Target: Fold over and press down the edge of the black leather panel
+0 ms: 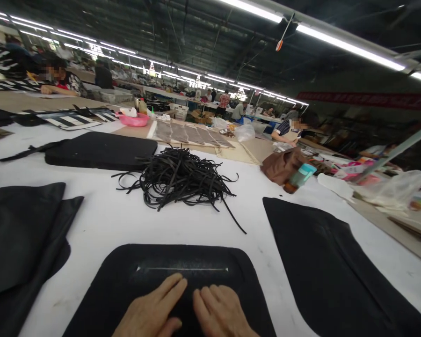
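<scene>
1. Head view, your left hand (150, 306): it lies palm down on the black panel (105, 281) in front of you, its first fingers stretched out side by side and the thumb set apart, pinching nothing.
2. Head view, your right hand (221, 309): it rests on the same panel, just beside your left, with its fingers close together and bent; you cannot tell whether anything is gripped beneath them.
3. Head view, the panel: it lies flat on the white tabletop (101, 224), nearest you, its far corners rounded. A thin pale line (182, 268) with a small triangle at each end runs across it, just beyond your fingertips.
4. Head view, around it: past the panel sits a tangled heap of black strips (182, 178), touching a thick black slab (101, 150) on its left. Black sheets (17, 234) lie to your left, and another black piece (323, 262) to your right. Farther right, a teal-lidded bottle (299, 178) leans by a brown bundle (280, 164).
</scene>
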Action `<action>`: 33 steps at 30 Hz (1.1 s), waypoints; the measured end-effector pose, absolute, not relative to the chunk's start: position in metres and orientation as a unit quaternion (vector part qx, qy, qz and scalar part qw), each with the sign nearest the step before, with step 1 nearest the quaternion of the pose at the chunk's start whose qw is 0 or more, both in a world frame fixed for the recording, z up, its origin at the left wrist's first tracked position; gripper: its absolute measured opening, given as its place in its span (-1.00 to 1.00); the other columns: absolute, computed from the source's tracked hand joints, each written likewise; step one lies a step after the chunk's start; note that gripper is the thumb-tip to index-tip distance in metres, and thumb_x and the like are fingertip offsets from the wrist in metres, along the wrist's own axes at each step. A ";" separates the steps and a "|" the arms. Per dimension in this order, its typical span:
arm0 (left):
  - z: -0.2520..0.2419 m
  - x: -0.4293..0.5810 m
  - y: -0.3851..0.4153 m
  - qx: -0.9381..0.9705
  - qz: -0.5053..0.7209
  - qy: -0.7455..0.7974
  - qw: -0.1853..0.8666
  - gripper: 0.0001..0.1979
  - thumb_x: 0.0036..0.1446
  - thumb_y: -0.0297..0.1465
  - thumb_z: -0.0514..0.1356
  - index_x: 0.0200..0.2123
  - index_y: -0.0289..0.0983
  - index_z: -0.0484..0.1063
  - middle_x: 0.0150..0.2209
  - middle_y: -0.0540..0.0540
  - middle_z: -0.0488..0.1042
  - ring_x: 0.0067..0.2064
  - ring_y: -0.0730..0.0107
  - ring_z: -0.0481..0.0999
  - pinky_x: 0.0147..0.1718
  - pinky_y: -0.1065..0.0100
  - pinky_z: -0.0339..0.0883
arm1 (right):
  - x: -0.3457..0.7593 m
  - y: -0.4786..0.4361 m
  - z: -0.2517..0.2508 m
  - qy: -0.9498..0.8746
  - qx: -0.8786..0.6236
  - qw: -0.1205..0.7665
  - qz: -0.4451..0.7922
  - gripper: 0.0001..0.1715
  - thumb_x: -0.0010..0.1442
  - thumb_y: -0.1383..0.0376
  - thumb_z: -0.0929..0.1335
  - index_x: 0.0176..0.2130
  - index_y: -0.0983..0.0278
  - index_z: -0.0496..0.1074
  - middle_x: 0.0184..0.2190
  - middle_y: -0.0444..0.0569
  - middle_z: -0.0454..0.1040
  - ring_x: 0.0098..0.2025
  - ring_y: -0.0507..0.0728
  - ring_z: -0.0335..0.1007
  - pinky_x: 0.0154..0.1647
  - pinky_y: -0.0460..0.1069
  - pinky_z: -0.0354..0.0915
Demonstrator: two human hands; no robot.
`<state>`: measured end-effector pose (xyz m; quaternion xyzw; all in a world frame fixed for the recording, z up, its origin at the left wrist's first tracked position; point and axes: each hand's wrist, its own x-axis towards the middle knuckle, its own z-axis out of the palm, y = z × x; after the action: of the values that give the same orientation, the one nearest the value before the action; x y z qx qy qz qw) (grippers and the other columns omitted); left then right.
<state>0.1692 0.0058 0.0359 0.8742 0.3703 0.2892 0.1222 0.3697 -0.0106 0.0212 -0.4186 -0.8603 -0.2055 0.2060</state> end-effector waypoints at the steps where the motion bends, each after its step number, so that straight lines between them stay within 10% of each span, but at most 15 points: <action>1: 0.036 0.171 0.005 0.867 0.283 0.383 0.146 -0.67 0.03 -0.49 0.06 -0.11 -0.14 0.37 -0.17 -0.02 0.51 -0.25 0.39 0.52 -0.31 0.56 0.40 | 0.362 -0.014 0.024 -0.858 -0.424 0.210 -0.197 -0.63 0.19 0.53 0.04 -0.29 0.31 0.31 -0.60 -0.11 0.30 -0.56 0.08 0.21 -0.46 0.01 0.09; 5: 0.037 0.167 -0.005 0.834 0.240 0.409 0.281 -0.78 0.18 -0.42 -0.03 -0.45 -0.19 0.35 -0.51 0.05 0.43 -0.47 0.48 0.44 -0.48 0.53 0.27 | 0.348 -0.021 0.036 -0.884 -0.409 0.195 -0.118 -0.71 0.22 0.48 0.09 -0.42 0.25 0.25 -0.63 -0.16 0.25 -0.61 0.05 0.16 -0.53 0.00 -0.01; 15: 0.031 0.100 -0.006 0.668 0.248 0.584 0.388 -0.76 0.14 -0.17 0.03 -0.28 -0.17 0.39 -0.33 0.01 0.45 -0.26 0.32 0.41 -0.30 0.48 0.24 | 0.422 -0.029 0.028 -0.771 -0.594 0.154 0.171 -0.73 0.30 0.25 0.13 -0.38 0.21 0.31 -0.50 -0.17 0.37 -0.46 0.03 0.28 -0.43 -0.07 0.08; 22: 0.026 0.099 0.009 0.538 0.217 0.643 0.500 -0.64 -0.04 -0.06 0.12 -0.48 -0.26 0.36 -0.60 0.06 0.27 -0.61 0.50 0.16 -0.66 0.48 -0.02 | 0.449 -0.021 0.024 -0.619 -0.686 0.195 0.329 -0.67 0.24 0.19 0.14 -0.48 0.22 0.29 -0.58 -0.19 0.28 -0.50 0.03 0.21 -0.48 -0.08 0.09; 33: 0.022 0.105 0.041 0.503 0.238 0.645 0.524 -0.57 -0.15 0.01 0.14 -0.60 -0.27 0.25 -0.70 0.10 0.19 -0.70 0.57 0.09 -0.70 0.50 -0.09 | 0.460 0.017 0.004 -0.448 -0.733 0.255 0.445 -0.68 0.03 0.12 0.29 -0.59 0.27 0.26 -0.74 -0.25 0.19 -0.70 -0.06 0.01 -0.67 -0.11 -0.12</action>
<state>0.1051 0.0405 0.0220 0.5031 0.6447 0.2385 0.5238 0.4601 0.0168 0.0044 -0.7325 -0.4481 0.4446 0.2548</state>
